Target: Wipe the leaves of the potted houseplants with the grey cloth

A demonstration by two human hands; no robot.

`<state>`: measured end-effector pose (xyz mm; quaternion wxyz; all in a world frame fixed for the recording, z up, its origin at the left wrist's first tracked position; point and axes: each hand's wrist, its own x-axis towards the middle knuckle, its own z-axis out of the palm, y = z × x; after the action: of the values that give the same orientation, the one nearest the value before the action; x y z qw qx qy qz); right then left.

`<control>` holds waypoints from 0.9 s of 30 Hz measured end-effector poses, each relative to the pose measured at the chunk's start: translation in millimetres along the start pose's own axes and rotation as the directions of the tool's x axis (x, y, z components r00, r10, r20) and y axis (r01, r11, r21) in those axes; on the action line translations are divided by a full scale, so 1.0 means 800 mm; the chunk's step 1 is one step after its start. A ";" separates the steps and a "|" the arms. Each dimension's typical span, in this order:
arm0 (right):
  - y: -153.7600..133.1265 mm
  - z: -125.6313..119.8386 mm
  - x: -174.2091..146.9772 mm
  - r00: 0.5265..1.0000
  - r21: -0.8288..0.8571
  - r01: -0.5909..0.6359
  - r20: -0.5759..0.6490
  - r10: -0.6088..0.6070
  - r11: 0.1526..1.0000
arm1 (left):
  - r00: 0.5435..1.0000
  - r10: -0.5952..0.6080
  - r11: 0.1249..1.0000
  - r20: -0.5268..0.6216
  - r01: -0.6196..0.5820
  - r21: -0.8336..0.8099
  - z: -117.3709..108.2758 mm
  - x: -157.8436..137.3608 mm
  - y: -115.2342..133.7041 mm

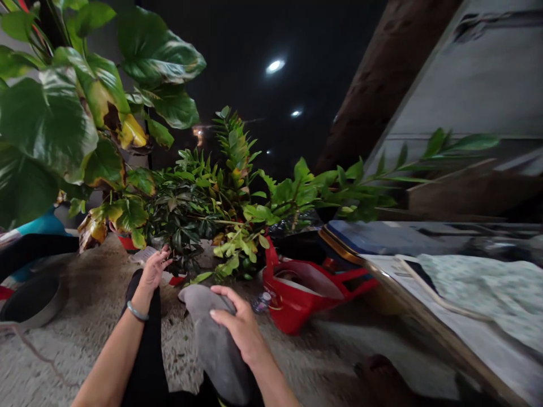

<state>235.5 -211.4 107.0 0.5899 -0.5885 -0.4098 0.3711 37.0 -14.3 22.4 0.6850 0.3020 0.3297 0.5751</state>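
Observation:
My left hand (154, 269), with a grey bangle on its wrist, reaches over my knee toward the potted plants. Its fingers are apart and slightly bent. Just behind it shows a small pale printed piece (145, 254); I cannot tell whether the hand touches it. My right hand (238, 316) grips a soft grey suede-like item (214, 339) by its right side, thumb on top and fingers along the far edge. The grey item is long and rounded with a pointed far end, tilted over my lap; its exact kind is unclear.
Leafy plants (229, 186) stand ahead, with large-leaved ones (46, 118) at left. Right of my hands sits a red bag (292, 305), a small clear bottle (262, 302) beside it. A round grey pan (34, 302) lies left. A table edge with a patterned cloth (487, 288) borders the right.

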 end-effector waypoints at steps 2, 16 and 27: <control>-0.034 -0.009 0.013 0.998 -0.026 0.037 -0.055 -0.039 0.999 | 0.998 -0.011 1.000 0.054 0.012 -0.016 -0.001 0.000 0.004; -0.024 0.047 0.035 0.991 0.119 -0.131 0.032 0.128 0.984 | 0.989 -0.105 0.994 0.105 0.102 0.029 -0.007 0.006 -0.002; -0.045 0.114 0.144 0.992 0.105 0.075 -0.113 -0.063 0.992 | 0.986 -0.089 0.990 0.139 0.103 -0.096 -0.003 0.004 0.000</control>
<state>194.8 -70.6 145.7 0.6554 -0.5603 -0.3760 0.3393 35.3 -10.8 20.8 0.7472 0.2880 0.2672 0.5361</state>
